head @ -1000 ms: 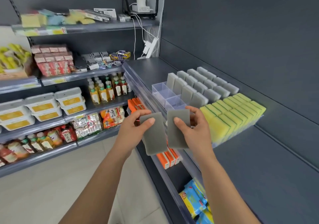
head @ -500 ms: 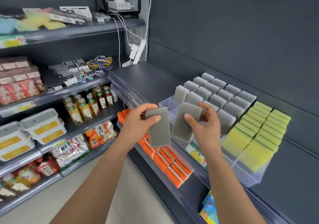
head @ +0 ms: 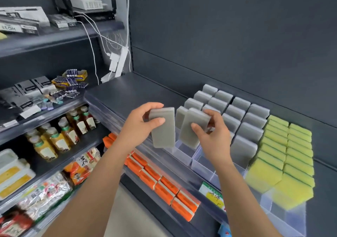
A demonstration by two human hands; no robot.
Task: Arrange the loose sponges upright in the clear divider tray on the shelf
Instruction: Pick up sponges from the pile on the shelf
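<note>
Grey foam, head view, item one: the left-hand sponge (head: 163, 132), a flat rectangular block, is held upright in front of the shelf edge by the left hand (head: 138, 125). Its fingers (head: 155, 106) are curled over the top edge and the thumb is pressed on the broad near face.

Item two: the right-hand sponge (head: 191, 125), of the same grey, is held tilted by the right hand (head: 213, 138), with its top leaning to the right. The thumb is set on the near face and the fingers (head: 209, 112) are wrapped behind the upper edge. Its lower end is placed over the front-left compartments of the clear divider tray (head: 184, 156); whether a wall is touched cannot be told. The two held sponges are kept just apart.

Item three: the clear divider tray is set on the dark shelf (head: 131, 92). Stored grey sponges (head: 237, 112) are stood upright in rows in its rear and middle compartments. Yellow-green sponges (head: 284, 156) are stood upright in two rows just beside them to the right, blurred at the near end.

Item four: a price label (head: 213, 194) is fixed on the front rail below the tray. Orange packs (head: 164, 185) are lined up on the shelf beneath. Bottles (head: 60, 136), boxed batteries (head: 73, 76) and white cables (head: 116, 61) are seen on the neighbouring shelving to the left.
</note>
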